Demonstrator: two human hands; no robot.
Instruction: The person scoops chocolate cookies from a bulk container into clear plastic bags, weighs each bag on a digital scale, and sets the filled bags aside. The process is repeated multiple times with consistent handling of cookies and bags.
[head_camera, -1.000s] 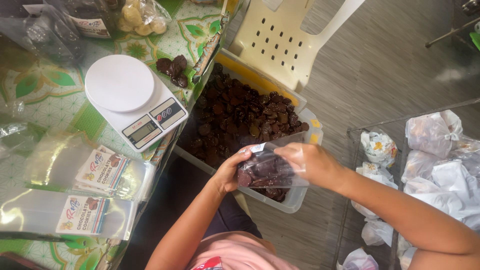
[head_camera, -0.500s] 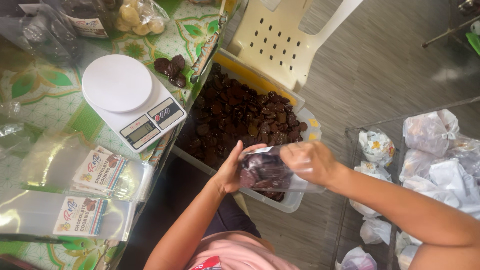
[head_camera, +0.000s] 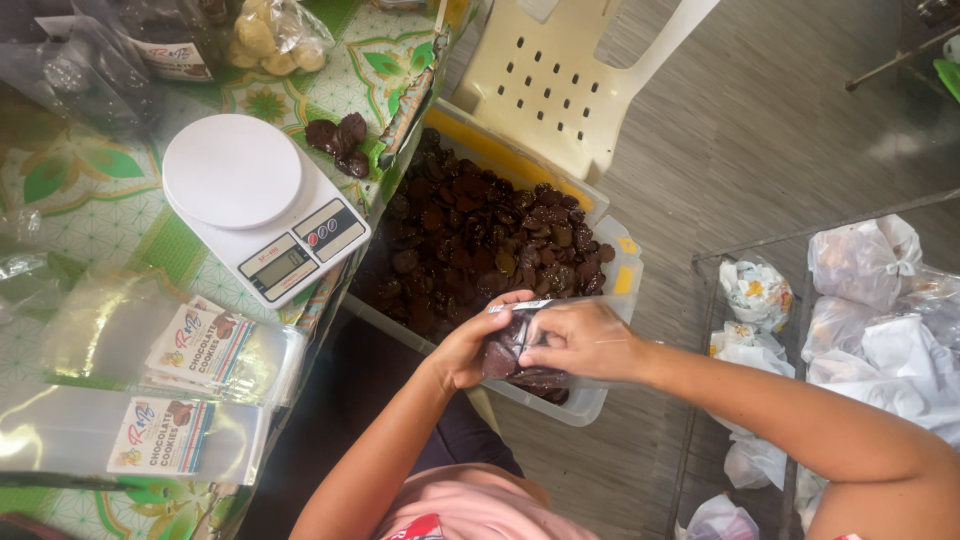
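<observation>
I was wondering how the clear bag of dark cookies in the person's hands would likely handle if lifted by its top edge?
The clear bag looks thin and creased, so it would probably sag. Its cookies sit low, likely making it bottom-heavy. The left hand cups its side and the right hand pinches its top; the glossy film may be slippery.

Bright even daylight, soft shadows, glare on plastic sleeves

I see a grey woven floor, a cream plastic chair, and a table with a green patterned cloth.
</observation>
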